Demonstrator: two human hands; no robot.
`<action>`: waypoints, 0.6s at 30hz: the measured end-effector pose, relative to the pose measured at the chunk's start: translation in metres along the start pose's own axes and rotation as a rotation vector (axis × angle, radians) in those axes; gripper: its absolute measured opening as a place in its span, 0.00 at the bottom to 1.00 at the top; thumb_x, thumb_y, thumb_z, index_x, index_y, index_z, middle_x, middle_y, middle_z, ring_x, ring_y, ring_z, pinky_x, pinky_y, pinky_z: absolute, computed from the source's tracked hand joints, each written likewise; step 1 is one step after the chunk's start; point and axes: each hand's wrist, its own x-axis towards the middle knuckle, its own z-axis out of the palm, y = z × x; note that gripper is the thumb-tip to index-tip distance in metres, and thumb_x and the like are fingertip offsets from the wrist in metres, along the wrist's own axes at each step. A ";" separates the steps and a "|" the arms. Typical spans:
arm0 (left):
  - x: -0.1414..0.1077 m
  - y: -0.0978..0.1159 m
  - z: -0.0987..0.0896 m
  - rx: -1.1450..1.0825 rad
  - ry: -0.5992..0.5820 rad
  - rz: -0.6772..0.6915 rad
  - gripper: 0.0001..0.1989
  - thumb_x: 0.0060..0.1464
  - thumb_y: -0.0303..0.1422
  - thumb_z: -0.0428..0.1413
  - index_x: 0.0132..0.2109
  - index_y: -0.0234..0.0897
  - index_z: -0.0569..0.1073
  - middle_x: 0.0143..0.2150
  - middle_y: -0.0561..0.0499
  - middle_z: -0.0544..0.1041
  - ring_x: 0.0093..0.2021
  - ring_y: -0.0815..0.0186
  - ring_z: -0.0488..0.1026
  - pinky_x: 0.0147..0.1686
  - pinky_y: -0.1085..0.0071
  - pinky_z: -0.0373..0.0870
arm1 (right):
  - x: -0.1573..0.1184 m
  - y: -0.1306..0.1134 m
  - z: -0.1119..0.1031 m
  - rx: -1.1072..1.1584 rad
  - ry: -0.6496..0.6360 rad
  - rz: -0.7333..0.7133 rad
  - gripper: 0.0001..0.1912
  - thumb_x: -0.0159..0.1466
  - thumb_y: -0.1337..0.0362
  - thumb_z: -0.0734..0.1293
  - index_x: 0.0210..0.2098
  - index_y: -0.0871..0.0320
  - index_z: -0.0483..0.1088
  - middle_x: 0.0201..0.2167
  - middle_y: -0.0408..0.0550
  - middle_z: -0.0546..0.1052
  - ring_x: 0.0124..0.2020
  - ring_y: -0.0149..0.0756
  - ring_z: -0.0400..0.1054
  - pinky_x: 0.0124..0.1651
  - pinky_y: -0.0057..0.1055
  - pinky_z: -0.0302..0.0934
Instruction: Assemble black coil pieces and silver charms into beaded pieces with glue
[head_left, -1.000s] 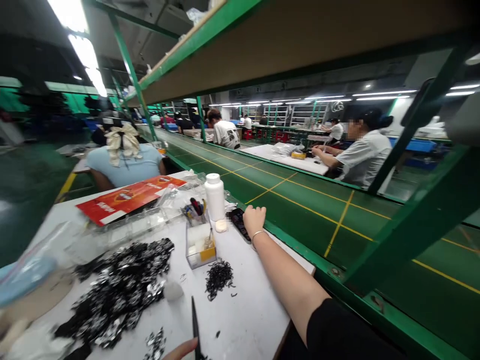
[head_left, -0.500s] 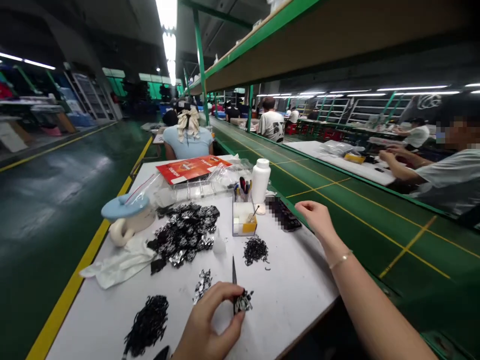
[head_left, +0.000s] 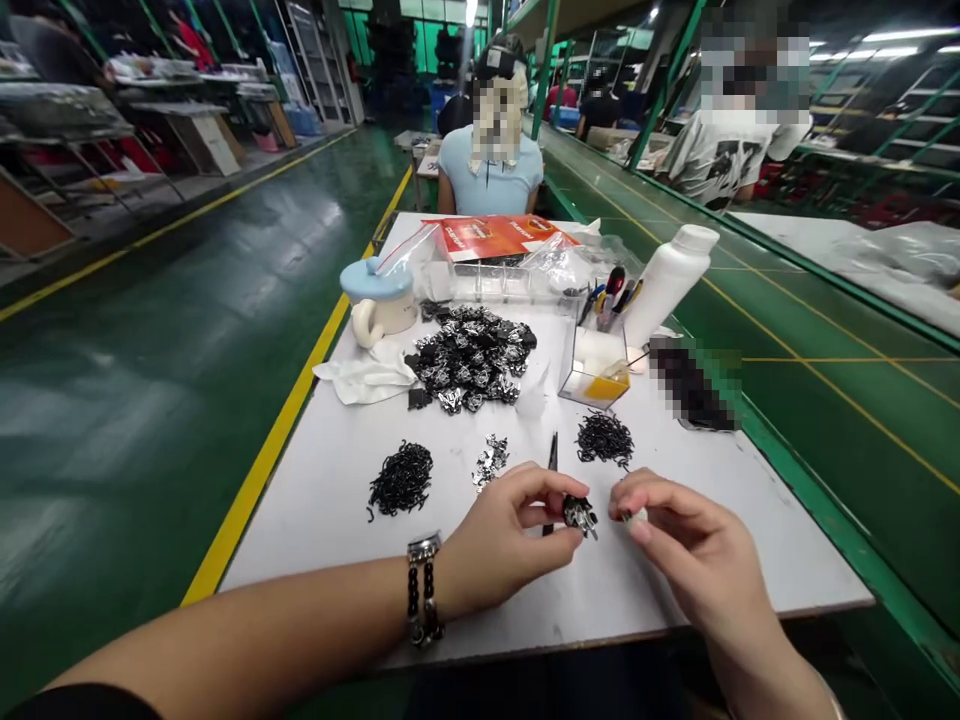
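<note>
My left hand (head_left: 510, 520) is shut on a small black and silver piece (head_left: 579, 515), and a slim black pointed tool (head_left: 553, 460) stands up behind its fingers. My right hand (head_left: 690, 530) is close by, its fingertips pinching a tiny pale bit (head_left: 628, 516). On the white table (head_left: 322, 530), a large heap of black and silver pieces (head_left: 469, 358) lies ahead. Black wiry coils form two piles (head_left: 401, 478) (head_left: 604, 438), with a little silver heap (head_left: 490, 462) between them.
A clear holder of pens (head_left: 592, 375), a white bottle (head_left: 667, 285), a blurred dark object (head_left: 690, 385), a blue-lidded pot (head_left: 377, 290), a white cloth (head_left: 365, 380) and a red carton (head_left: 499, 235) stand around. A co-worker in light blue (head_left: 489, 175) sits beyond the table, beside a green conveyor (head_left: 825, 400).
The view has swung left and down onto the table. My right hand has moved in from beside the blurred object and now pinches something next to my left hand.
</note>
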 end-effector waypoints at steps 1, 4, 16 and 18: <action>0.000 0.000 0.000 0.000 -0.007 0.012 0.14 0.44 0.25 0.60 0.42 0.33 0.76 0.35 0.51 0.65 0.37 0.68 0.67 0.45 0.65 0.73 | -0.001 0.001 0.003 0.007 -0.016 0.001 0.02 0.61 0.65 0.68 0.35 0.51 0.72 0.32 0.43 0.72 0.36 0.29 0.67 0.41 0.22 0.63; -0.001 0.000 0.000 -0.006 -0.021 0.029 0.14 0.44 0.24 0.60 0.42 0.34 0.77 0.34 0.52 0.65 0.37 0.68 0.66 0.45 0.66 0.73 | -0.003 0.006 0.007 0.018 -0.021 0.030 0.03 0.62 0.65 0.68 0.35 0.50 0.72 0.32 0.42 0.71 0.36 0.28 0.66 0.39 0.20 0.62; 0.000 -0.001 0.000 -0.049 -0.058 0.065 0.18 0.45 0.21 0.60 0.44 0.42 0.79 0.44 0.50 0.63 0.44 0.68 0.71 0.49 0.69 0.73 | -0.007 0.013 0.011 0.032 -0.068 0.077 0.03 0.62 0.65 0.67 0.36 0.50 0.73 0.30 0.43 0.71 0.34 0.30 0.66 0.38 0.25 0.61; 0.000 -0.002 -0.001 -0.041 -0.063 0.059 0.18 0.46 0.20 0.60 0.44 0.42 0.79 0.46 0.49 0.64 0.45 0.67 0.71 0.49 0.70 0.73 | -0.006 0.013 0.011 0.016 -0.072 0.071 0.04 0.62 0.66 0.67 0.36 0.50 0.72 0.30 0.43 0.71 0.34 0.30 0.65 0.39 0.26 0.61</action>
